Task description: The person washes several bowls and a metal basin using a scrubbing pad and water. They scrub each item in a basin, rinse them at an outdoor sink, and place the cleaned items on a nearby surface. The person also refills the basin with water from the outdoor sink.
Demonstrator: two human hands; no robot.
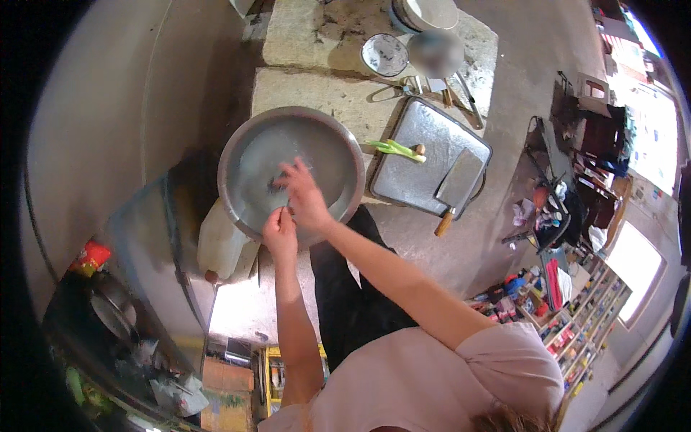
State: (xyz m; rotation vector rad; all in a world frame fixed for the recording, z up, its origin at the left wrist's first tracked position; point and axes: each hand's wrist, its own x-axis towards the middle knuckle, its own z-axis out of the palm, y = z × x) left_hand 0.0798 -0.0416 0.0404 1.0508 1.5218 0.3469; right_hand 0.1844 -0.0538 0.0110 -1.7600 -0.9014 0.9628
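A wide metal basin (228, 137) with cloudy greyish water stands in front of me. Over its near part, my left hand (280, 229) has its fingers pinched together; what they hold, if anything, is too small to make out. Right beside it is my right hand (308, 196), its fingers stretched out and apart above the water. A small dark bit (274, 185) shows by the right fingertips, its kind unclear. To the right of the basin, a metal tray-like board (414, 180) carries green onion stalks (392, 147) and a cleaver (458, 178) with a wooden handle.
Behind the board lie scissors (389, 93) and a long knife (469, 101) on the pale slab (306, 83). A speckled bowl (384, 55) and stacked bowls (430, 13) stand farther back. A whitish plastic jug (219, 245) sits by the basin's near left side.
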